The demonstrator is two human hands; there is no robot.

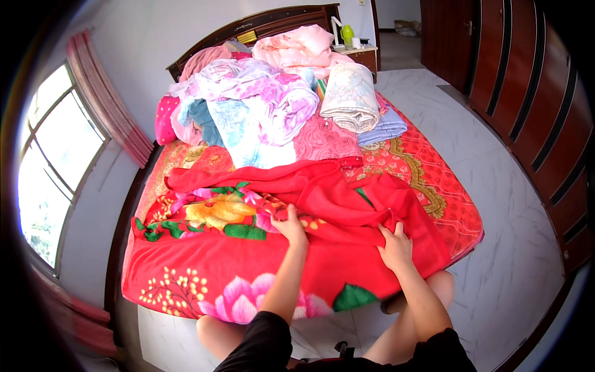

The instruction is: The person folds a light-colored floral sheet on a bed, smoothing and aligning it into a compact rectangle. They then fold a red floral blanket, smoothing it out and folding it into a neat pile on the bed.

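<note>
A red blanket (204,248) with large pink, yellow and green flowers is spread over the near end of the bed, its far part bunched into loose folds. My left hand (289,227) is closed on a fold of it near the middle, beside the yellow flower. Further right, my right hand (396,247) grips another fold of the same blanket, its fingers curled into the cloth. Between the hands the fabric lies in soft ridges. The blanket's near edge hangs over the front of the bed above my knees.
Behind the blanket lies a heap of pastel bedding (248,93). A rolled white quilt (350,99) rests on folded blue cloth (384,127). A nightstand (365,57) with a green kettle (348,34) stands by the headboard (248,28). Dark red wardrobe doors (527,80) line the right; a window (59,161) is left.
</note>
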